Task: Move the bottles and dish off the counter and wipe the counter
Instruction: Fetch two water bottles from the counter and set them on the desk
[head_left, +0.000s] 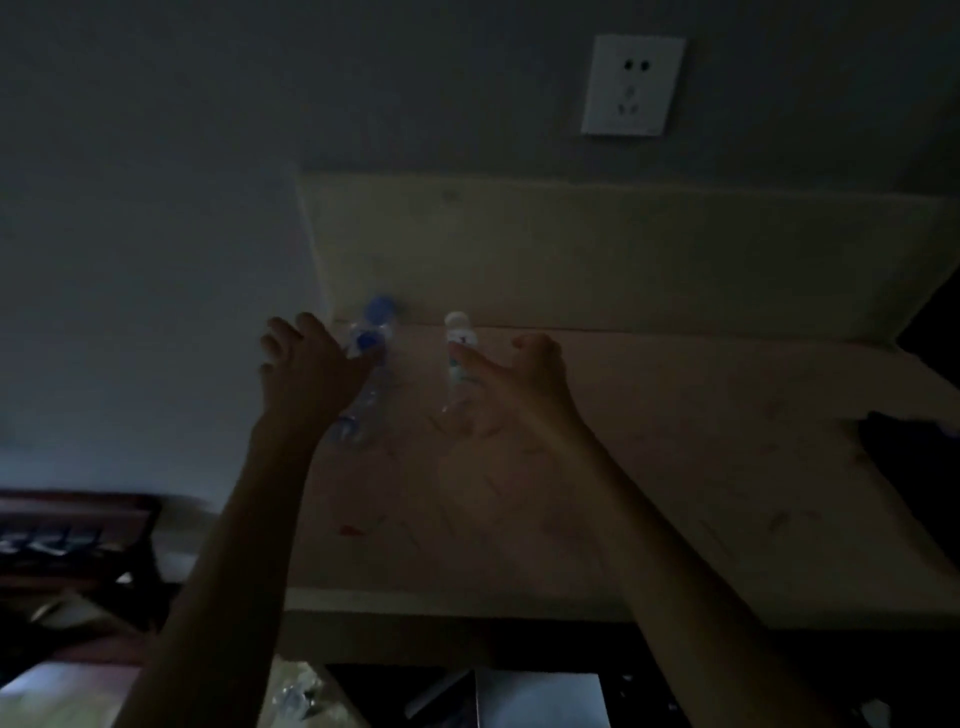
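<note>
Dimly, from the head camera, I see both bare arms stretched out over a pale wooden counter (675, 467) set against a grey wall. My left hand (306, 364) sits at a clear plastic bottle with a blue cap and blue label (371, 358), standing near the counter's back left corner; the fingers are spread and curved beside it, but I cannot tell whether they actually clasp it. My right hand (519, 369) reaches a second clear plastic bottle with a white cap and pale label (457, 353), just beside the first and apart from it; the thumb lies across its front, fingers loosely curled, contact unclear in the murk. Both bottles look upright. A small red smear (350, 530) marks the counter nearer me. A white wall socket (631, 85) sits above. A dark shape (904, 452) lies at the counter's right edge, too dim to identify.
</note>
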